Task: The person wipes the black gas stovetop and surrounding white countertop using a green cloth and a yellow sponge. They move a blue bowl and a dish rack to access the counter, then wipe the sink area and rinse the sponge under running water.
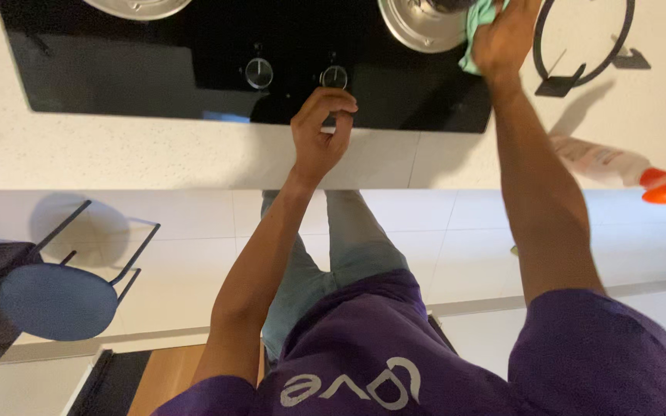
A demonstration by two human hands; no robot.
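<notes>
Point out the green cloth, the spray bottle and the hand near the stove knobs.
green cloth (473, 31): head view, on the fold beside the fingers.
spray bottle (599, 160): head view, on its pale body.
left hand (319, 132): head view, back of the hand.

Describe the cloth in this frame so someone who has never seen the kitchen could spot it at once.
Start at the black glass cooktop set in the white counter. Follow it to the round silver burner plate at the top edge, beside the black wire ring stand. There the right hand presses a crumpled cloth on the plate; it is the only mint-green, soft thing among black glass and metal.
</notes>
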